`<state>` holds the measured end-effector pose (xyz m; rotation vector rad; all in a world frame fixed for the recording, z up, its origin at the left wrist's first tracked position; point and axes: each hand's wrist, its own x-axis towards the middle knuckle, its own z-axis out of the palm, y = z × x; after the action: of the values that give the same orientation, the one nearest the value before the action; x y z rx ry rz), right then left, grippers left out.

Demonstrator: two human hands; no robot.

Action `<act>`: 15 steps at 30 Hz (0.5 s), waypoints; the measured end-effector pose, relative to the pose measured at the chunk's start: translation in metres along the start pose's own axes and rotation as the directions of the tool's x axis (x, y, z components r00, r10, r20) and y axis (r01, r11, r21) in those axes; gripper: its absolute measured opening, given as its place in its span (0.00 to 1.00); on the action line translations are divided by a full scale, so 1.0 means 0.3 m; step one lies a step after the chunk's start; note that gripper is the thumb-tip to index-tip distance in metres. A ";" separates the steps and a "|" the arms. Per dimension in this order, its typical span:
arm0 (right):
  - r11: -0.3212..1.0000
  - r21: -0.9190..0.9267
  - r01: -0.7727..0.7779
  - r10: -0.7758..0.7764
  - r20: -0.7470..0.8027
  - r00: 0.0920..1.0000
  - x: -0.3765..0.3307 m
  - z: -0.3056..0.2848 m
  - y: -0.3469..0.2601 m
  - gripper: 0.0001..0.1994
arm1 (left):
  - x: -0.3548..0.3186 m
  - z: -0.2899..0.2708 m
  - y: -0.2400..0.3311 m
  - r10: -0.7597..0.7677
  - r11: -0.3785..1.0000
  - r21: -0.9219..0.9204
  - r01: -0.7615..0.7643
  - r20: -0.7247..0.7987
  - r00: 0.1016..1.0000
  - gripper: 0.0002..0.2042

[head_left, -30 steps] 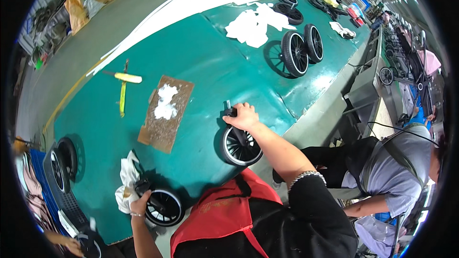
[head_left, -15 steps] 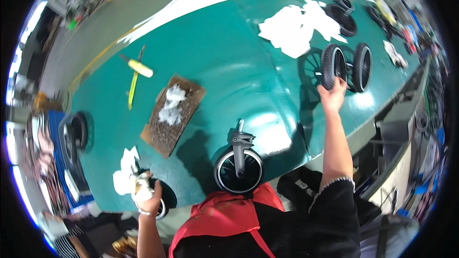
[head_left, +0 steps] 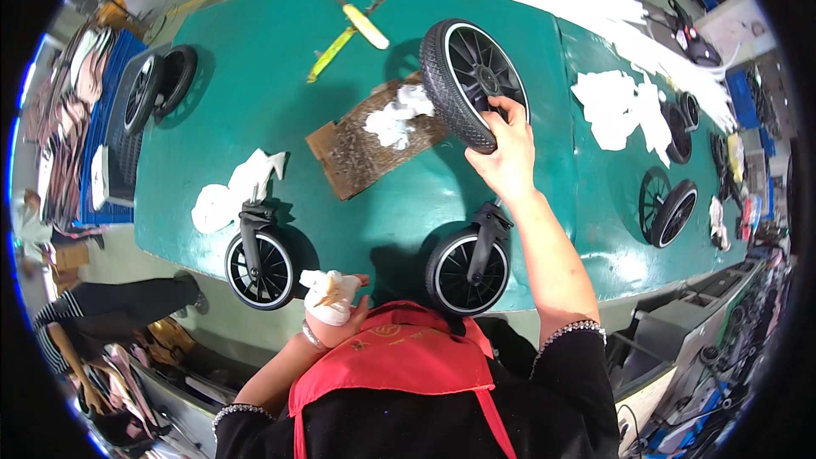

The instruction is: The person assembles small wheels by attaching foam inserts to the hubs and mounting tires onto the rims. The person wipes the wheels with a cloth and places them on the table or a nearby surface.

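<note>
My right hand grips a black-tyred spoked wheel by its near edge and holds it raised above the table. Down by the apron, a bunched white cloth is in my left hand, partly covering the fingers. Two wheels mounted in dark forks stand at the table's near edge: the left fork wheel beyond my left hand, and the right fork wheel below my right wrist. Under the raised wheel lies brown cardboard bearing a soft white clump.
The green table carries a yellow-handled tool, a yellow-green strip and white cloths. Another wheel lies to the right. More wheels stand far left, near a blue crate. Someone in striped clothing is lower left.
My right hand has lifted one wheel from the pair on the right and brought it left over the cardboard. My left hand, with the cloth, has come in toward my body.
</note>
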<state>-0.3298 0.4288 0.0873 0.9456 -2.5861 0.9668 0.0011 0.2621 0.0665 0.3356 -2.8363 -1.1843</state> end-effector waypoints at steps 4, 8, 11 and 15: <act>0.995 -0.092 -0.042 0.048 0.067 0.997 0.029 0.086 -0.041 0.22 | -0.104 -0.067 -0.091 -0.115 0.992 -0.074 0.107 -0.109 0.987 0.14; 0.995 -0.008 -0.099 0.099 0.030 0.995 0.042 0.112 -0.056 0.22 | -0.187 -0.062 -0.185 -0.173 0.971 -0.193 0.139 -0.170 0.970 0.14; 0.995 0.003 -0.098 0.098 0.016 0.995 0.040 0.132 -0.080 0.22 | -0.195 -0.083 -0.202 -0.168 0.963 -0.232 0.141 -0.103 0.980 0.15; 0.989 0.065 -0.132 0.132 -0.003 0.991 0.031 0.101 -0.156 0.21 | -0.134 -0.141 -0.191 -0.051 0.987 -0.155 0.035 -0.104 0.993 0.15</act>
<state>-0.3065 0.3775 0.0919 0.7928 -2.6546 1.0912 0.0561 0.2023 0.0571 0.4399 -2.6403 -1.3395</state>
